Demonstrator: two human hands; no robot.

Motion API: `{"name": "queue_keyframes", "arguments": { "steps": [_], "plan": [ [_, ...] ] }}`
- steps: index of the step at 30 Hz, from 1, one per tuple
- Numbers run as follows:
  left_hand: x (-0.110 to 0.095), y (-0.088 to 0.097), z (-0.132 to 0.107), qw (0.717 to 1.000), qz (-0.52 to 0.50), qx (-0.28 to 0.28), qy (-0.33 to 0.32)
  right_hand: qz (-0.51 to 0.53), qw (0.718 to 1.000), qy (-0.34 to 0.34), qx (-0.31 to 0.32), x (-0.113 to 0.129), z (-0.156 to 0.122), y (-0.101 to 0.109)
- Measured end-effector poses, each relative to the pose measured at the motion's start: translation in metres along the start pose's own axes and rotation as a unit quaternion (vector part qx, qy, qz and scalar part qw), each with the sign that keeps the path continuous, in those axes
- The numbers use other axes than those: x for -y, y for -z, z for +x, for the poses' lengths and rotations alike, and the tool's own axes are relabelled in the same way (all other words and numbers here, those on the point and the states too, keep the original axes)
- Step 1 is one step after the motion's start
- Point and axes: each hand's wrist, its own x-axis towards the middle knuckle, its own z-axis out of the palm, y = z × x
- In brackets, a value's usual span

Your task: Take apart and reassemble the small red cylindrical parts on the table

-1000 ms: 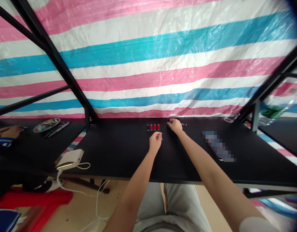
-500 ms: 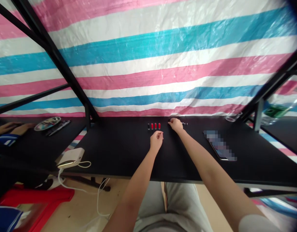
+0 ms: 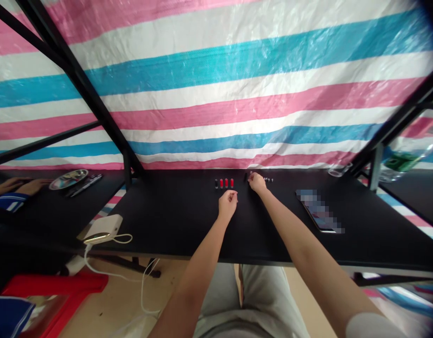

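My left hand is closed with fingertips together, just in front of a short row of small cylinders. What it holds, if anything, is hidden. That row has one black cylinder at its left end and three red cylinders beside it, all upright. Farther right, my right hand has its fingers pinched near the back of the table; anything between them is too small to make out. A small dark piece stands just left of those fingertips. Several small silvery pieces sit behind and right of that hand, partly covered by it.
A phone lies on the black table at right. A white charger box with cables sits at the left edge. On the neighbouring table are a co-worker's hands, a round dish and pens.
My right hand has shifted slightly right, and the small dark piece now shows more clearly beside its fingertips. My left hand has stayed almost still.
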Motion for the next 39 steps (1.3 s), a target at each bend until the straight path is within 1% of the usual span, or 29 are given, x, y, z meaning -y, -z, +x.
{"name": "queue_keyframes", "arguments": {
  "steps": [4,7,10,13,16,19,21,23,25,27,30,32,35,37,39],
  "plan": [
    [0.000,0.000,-0.001,1.000,0.013,0.001,0.001,0.034,0.999,0.012,-0.038,-0.002,-0.013,0.001],
    [-0.003,-0.001,-0.003,0.998,0.055,0.000,-0.017,0.098,0.990,0.035,-0.093,-0.006,-0.037,0.003],
    [-0.010,-0.003,-0.004,0.991,0.123,-0.005,-0.048,0.206,0.968,0.050,-0.131,-0.009,-0.069,0.004],
    [-0.017,-0.004,0.001,0.981,0.185,0.009,-0.052,0.288,0.943,0.056,-0.155,-0.010,-0.095,0.001],
    [-0.022,-0.006,0.010,0.975,0.221,0.024,-0.027,0.329,0.931,0.047,-0.148,-0.010,-0.109,-0.002],
    [-0.024,-0.008,0.020,0.965,0.259,0.038,-0.008,0.325,0.936,0.043,-0.131,-0.011,-0.113,-0.005],
    [-0.026,-0.008,0.026,0.958,0.283,0.039,-0.010,0.316,0.940,0.047,-0.121,-0.011,-0.113,-0.005],
    [-0.028,-0.008,0.030,0.955,0.295,0.029,-0.021,0.310,0.942,0.055,-0.116,-0.011,-0.113,-0.005],
    [-0.029,-0.007,0.032,0.957,0.289,0.019,-0.028,0.304,0.943,0.062,-0.117,-0.012,-0.113,-0.004],
    [-0.031,-0.006,0.030,0.965,0.262,0.007,-0.025,0.295,0.946,0.065,-0.117,-0.011,-0.114,-0.003],
    [-0.033,-0.003,0.021,0.982,0.186,-0.028,-0.011,0.276,0.953,0.057,-0.108,-0.010,-0.116,0.001],
    [-0.036,0.001,0.013,0.990,0.134,-0.037,-0.006,0.266,0.957,0.051,-0.102,-0.008,-0.117,0.003],
    [-0.042,0.009,0.002,0.997,0.072,-0.005,0.008,0.269,0.958,0.050,-0.087,-0.005,-0.119,0.006],
    [-0.048,0.014,-0.002,0.999,0.036,0.018,0.029,0.281,0.956,0.052,-0.059,-0.001,-0.122,0.009],
    [-0.055,0.020,-0.005,0.999,0.001,0.029,0.046,0.299,0.952,0.061,-0.024,0.005,-0.125,0.013]
  ]
}}
